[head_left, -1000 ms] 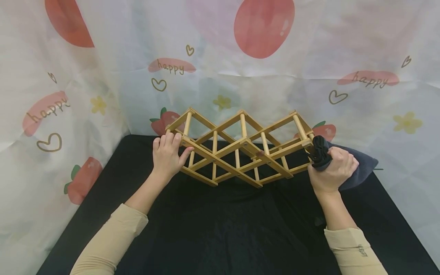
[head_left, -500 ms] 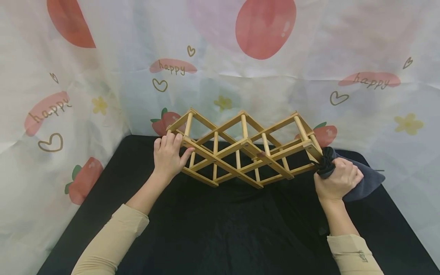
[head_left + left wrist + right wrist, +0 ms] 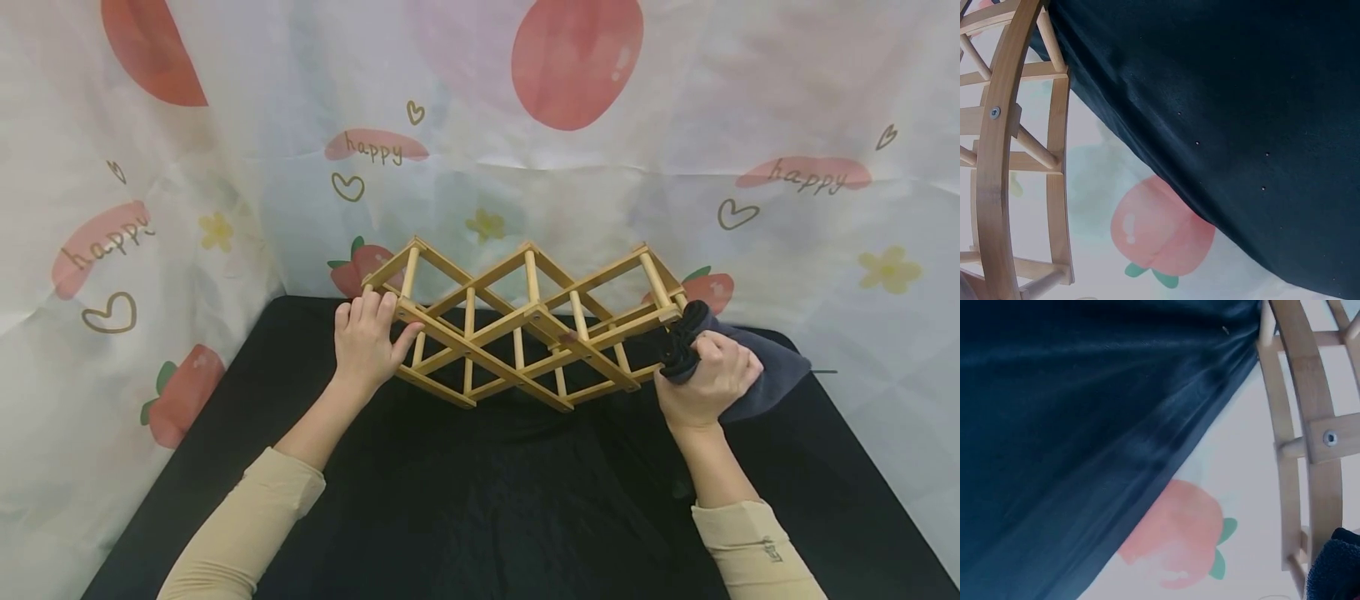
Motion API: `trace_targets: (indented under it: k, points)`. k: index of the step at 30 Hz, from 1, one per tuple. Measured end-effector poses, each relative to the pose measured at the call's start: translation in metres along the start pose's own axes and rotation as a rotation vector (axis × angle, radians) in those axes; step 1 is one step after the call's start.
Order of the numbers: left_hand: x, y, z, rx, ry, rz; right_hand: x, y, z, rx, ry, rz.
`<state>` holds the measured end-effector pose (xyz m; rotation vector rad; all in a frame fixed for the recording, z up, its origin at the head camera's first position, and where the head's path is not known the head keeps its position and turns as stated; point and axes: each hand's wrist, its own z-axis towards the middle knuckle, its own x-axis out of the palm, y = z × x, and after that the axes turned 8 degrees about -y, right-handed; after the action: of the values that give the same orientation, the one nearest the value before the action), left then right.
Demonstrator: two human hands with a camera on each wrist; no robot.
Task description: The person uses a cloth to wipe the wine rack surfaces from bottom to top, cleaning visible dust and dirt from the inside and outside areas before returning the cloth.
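Note:
A folding wooden lattice rack (image 3: 495,337) of crossed slats and round dowels stands at the back of the black-covered table. My left hand (image 3: 366,342) holds its left end, thumb on the front slat and fingers over the top. In my right hand (image 3: 705,379) is a bunched dark grey-blue cloth (image 3: 768,375), held against the rack's right end; its tail hangs out to the right. The left wrist view shows curved slats of the rack (image 3: 997,156) but no clear hand. At the lower right of the right wrist view, the cloth (image 3: 1335,569) covers part of a slat.
Black fabric (image 3: 510,500) covers the table, with a few creases. A pale printed curtain (image 3: 480,133) rises directly behind the rack and along both sides. A thin dark line (image 3: 825,372) sticks out past the table's right edge.
My right hand slid the cloth outward and down off the rack's right end, then came back left and up onto it. The left hand and the rack stay put.

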<state>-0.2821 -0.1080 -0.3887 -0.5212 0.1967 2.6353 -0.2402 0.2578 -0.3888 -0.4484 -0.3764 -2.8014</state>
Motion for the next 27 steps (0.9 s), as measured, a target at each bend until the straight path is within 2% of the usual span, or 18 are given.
trace_targets:
  k: [4,10,13,21,27]
  points:
    - [0.000,0.000,0.000,-0.002,-0.003,-0.004,-0.005,-0.004,-0.002,0.004,0.011,-0.005]
    - [0.001,0.000,0.000,-0.001,-0.008,-0.001,-0.021,-0.028,-0.013,0.001,0.085,-0.046]
    - [0.001,0.000,0.000,-0.003,-0.008,0.000,-0.023,-0.033,-0.015,-0.003,0.097,-0.047]
    - [0.001,-0.001,0.000,-0.004,0.003,-0.007,-0.009,-0.010,-0.006,-0.020,0.044,0.021]
    - [0.000,-0.001,0.000,-0.012,0.002,-0.013,-0.003,0.002,-0.003,-0.052,0.051,0.029]
